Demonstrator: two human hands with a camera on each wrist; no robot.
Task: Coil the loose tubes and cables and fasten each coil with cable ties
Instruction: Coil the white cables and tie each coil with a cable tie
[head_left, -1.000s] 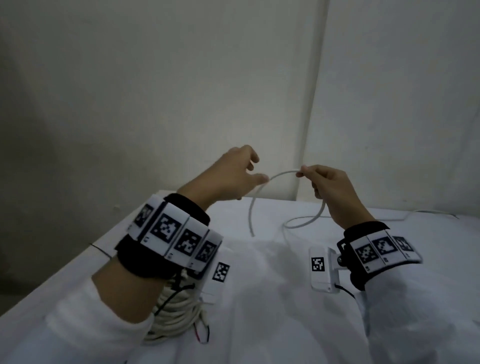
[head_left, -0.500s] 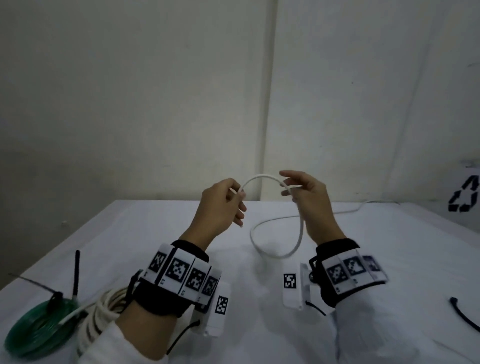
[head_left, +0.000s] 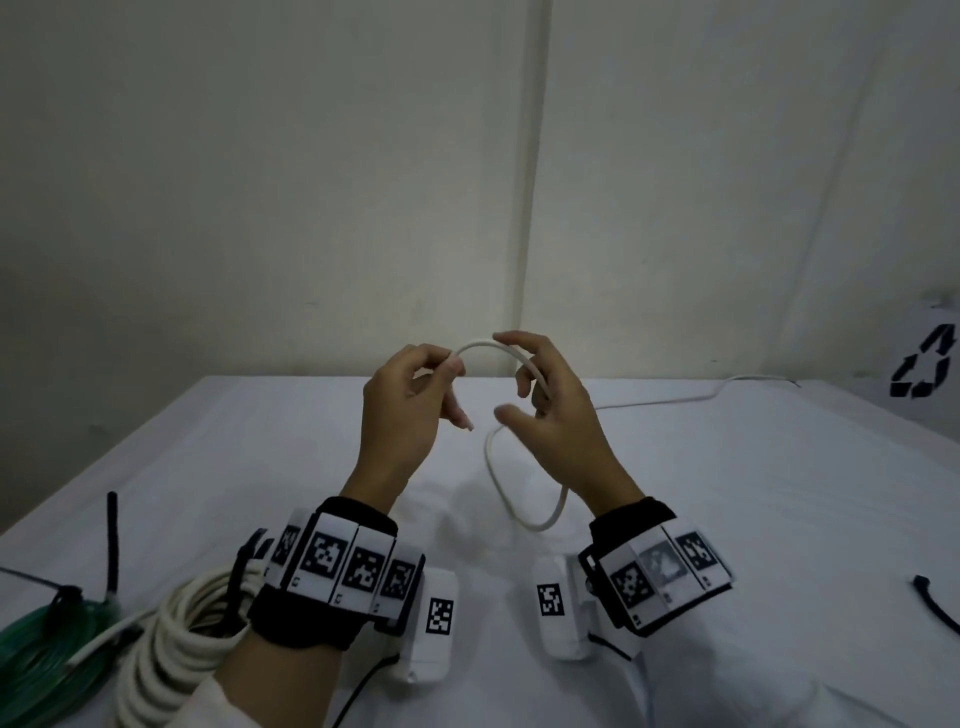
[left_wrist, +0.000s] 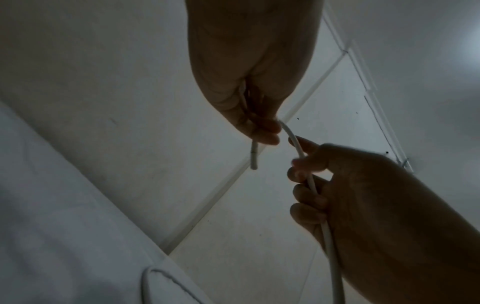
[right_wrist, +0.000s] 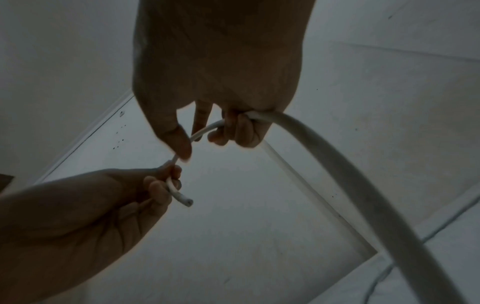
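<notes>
White cable (head_left: 488, 347) arched between hands, both hands' fingers (head_left: 453, 368) pinching it.

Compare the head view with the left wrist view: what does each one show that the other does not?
Only the head view shows the table, the green coil, the thick white coil, and the white cable looping down and trailing away across the table.

Only the left wrist view shows the cable's cut end sticking out below the left hand.

Both show the left hand pinching the cable near its end and the right hand holding it further along.
</notes>
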